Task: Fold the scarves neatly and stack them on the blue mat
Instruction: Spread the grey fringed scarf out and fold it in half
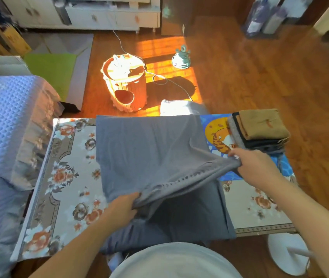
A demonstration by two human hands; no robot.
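On the floral surface (69, 177) before us lies the grey scarf (151, 149), spread wide, its far part flat and its near part draped off the front edge toward our lap. We have both hands on a lifted hem that runs slantwise between them. Our left hand (123, 207) is clenched round a bunch of the cloth near the middle front; our right hand (254, 163) pinches the other end of the hem, just beside the blue mat (215, 125). On that mat, at the right far corner of the surface, sits the stack (260, 131) of folded scarves, a tan one on top of darker ones.

We judge the scarf to be light, soft and limp: it sags between our grips and wrinkles where pulled, so it will not hold a shape by itself. It looks a little stretchy, with an openwork row along the hem. The best hold seems to be at the corners or along the hem, with the cloth kept taut between the hands, so that the edges meet squarely when we lay one half over the other. A grip in mid-cloth would likely only bunch it.
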